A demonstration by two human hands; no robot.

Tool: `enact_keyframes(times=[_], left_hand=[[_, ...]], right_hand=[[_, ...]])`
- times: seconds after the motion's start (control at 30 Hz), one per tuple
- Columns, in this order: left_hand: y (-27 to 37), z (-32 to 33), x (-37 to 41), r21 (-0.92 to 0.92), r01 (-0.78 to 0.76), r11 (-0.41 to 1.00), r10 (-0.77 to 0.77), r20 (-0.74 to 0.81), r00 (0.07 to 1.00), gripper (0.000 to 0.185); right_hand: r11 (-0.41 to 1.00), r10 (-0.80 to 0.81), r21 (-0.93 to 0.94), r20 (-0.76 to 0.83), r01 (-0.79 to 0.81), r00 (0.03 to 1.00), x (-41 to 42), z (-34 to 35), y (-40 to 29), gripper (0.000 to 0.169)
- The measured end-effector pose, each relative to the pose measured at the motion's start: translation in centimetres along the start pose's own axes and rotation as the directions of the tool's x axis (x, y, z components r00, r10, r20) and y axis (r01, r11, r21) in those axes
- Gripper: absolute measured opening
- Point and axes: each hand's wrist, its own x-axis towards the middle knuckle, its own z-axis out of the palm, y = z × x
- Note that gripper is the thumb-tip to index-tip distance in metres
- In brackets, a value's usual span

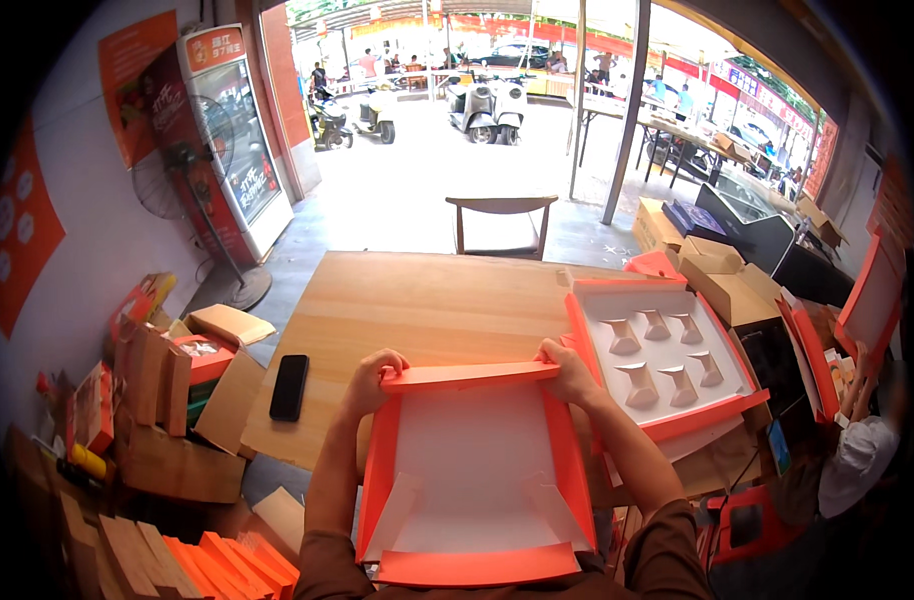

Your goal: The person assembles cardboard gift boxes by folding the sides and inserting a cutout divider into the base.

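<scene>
An orange cardboard box tray [472, 457] with a pale inner face lies close before my body, partly over the wooden table's near edge. My left hand [374, 381] grips the far left corner of its far wall. On the far right corner, my right hand [568, 373] pinches the same orange wall. The side walls stand at a slant, and pale flaps show at both near corners. The near orange wall [478, 566] leans toward me. To the right rests another orange box tray [586, 330], whose white insert [659, 341] has several cut-out folded supports.
A black smartphone [289, 387] lies on the wooden table [427, 304]. Cardboard cartons [224, 390] with boxes stand at left, above folded orange card [224, 566]. Beyond the table are a chair [502, 225] and a pedestal fan [235, 255]. Another person [854, 457] handles an orange box at far right.
</scene>
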Motion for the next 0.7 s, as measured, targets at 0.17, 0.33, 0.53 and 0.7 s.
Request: enact_keyframes(times=[0.17, 0.33, 0.53, 0.7], left_hand=[[0.9, -0.6, 0.0, 0.236, -0.068, 0.969, 0.060, 0.041, 0.997, 0.032], [1.1, -0.5, 0.3, 0.271, -0.084, 0.959, 0.063, 0.084, 0.994, 0.031], [0.6, -1.6, 0.6, 0.469, -0.088, 0.879, -0.008, 0.201, 0.980, 0.033], [5.2, -2.6, 0.0, 0.626, -0.088, 0.775, -0.114, 0.276, 0.954, 0.044]], right_hand=[[0.991, -0.104, -0.065, 0.200, 0.119, 0.974, -0.5, -2.4, -1.8, 0.042], [0.946, -0.236, -0.145, 0.302, 0.289, 0.924, -2.1, -4.2, -5.6, 0.052], [0.857, -0.186, -0.431, 0.249, 0.281, 0.950, -1.1, -1.1, -5.4, 0.039], [0.794, -0.271, -0.518, 0.166, 0.318, 0.948, -0.4, 0.5, -5.1, 0.017]])
